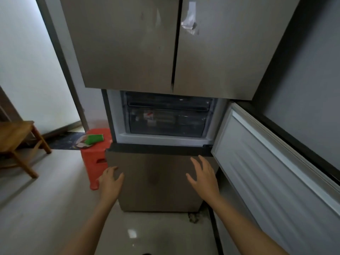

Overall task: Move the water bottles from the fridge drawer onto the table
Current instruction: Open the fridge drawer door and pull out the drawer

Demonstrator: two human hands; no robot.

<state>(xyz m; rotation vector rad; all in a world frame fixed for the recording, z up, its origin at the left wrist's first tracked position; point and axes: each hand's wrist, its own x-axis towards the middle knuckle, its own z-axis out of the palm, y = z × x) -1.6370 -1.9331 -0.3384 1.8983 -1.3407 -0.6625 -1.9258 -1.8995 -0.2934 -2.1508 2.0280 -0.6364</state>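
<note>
A tall bronze fridge fills the middle of the view. Its middle compartment door (272, 166) stands swung open to the right. Inside sits a clear drawer (166, 122), pushed in, with water bottles (156, 117) dimly visible through its front, one with a red and white label. Below it is the shut bottom door (156, 181). My left hand (110, 180) hovers in front of that bottom door's left edge, fingers relaxed and holding nothing. My right hand (203, 175) is spread open in front of the door's right part, also holding nothing.
An orange plastic stool (95, 161) with a green packet (95, 138) on it stands just left of the fridge. A wooden stool or table (16, 138) is at the far left. Pale tiled floor (46, 208) lies below my arms. A dark wall is on the right.
</note>
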